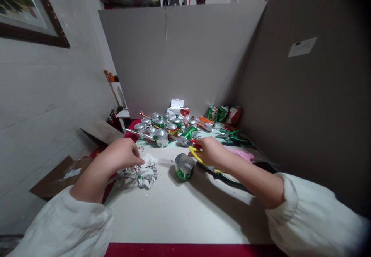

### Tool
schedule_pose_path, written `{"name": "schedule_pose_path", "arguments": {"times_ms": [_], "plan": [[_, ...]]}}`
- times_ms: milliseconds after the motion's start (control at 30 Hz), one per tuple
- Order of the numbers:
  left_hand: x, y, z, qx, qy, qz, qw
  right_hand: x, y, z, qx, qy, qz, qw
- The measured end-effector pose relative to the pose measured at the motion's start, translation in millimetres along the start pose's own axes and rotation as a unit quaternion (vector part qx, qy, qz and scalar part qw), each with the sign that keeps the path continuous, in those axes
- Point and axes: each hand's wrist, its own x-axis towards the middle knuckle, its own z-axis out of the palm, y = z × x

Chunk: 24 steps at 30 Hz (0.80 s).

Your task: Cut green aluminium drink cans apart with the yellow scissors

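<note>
My left hand (131, 157) is closed at its fingertips on a crumpled white tissue (149, 160), over a heap of silvery metal scraps and more tissue. My right hand (205, 150) is wrapped round a tool with red and yellow handles (197, 155); the tool's working end cannot be made out. Between the hands, a cut-down green can (184, 168) stands upright on the white board, its jagged open top facing up. Neither hand touches this can.
Behind are several small can pots (161, 138), a crushed green can (188, 135), a wipes pack (177, 113) and whole cans (212, 113). On the right lie green-handled pliers (230, 136) and a pink tool (242, 154). A cardboard box (58, 177) is at left.
</note>
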Motion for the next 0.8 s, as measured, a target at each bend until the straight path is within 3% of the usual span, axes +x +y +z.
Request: {"name": "schedule_pose_path", "arguments": {"times_ms": [200,333,400,500,600,667,733,800], "plan": [[-3,-5,-9.6,0.012,0.122,-0.028,0.992,-1,-20,16,0.053,-0.014,-0.037,0.998],[-8,1,-12.4,0.008,0.168,-0.04,0.985,7,-18,5,0.125,0.027,-0.062,0.99],[-10,9,-7.7,0.017,0.176,-0.005,0.984,10,-21,-2,0.173,0.06,-0.074,0.98],[-15,27,5.4,-0.045,0.141,0.096,0.984,9,-33,-8,0.252,0.107,-0.081,0.958],[-22,43,16.0,-0.116,0.105,0.153,0.976,3,-50,-6,0.327,0.131,-0.092,0.931],[-28,50,18.2,-0.177,0.048,0.194,0.964,-1,-59,-3,0.366,0.136,-0.102,0.915],[-32,53,17.4,-0.226,0.009,0.208,0.952,-3,-64,-3,0.411,0.135,-0.1,0.896],[-34,54,15.9,-0.252,0.017,0.195,0.948,-5,-64,-5,0.456,0.15,-0.09,0.872]]}}
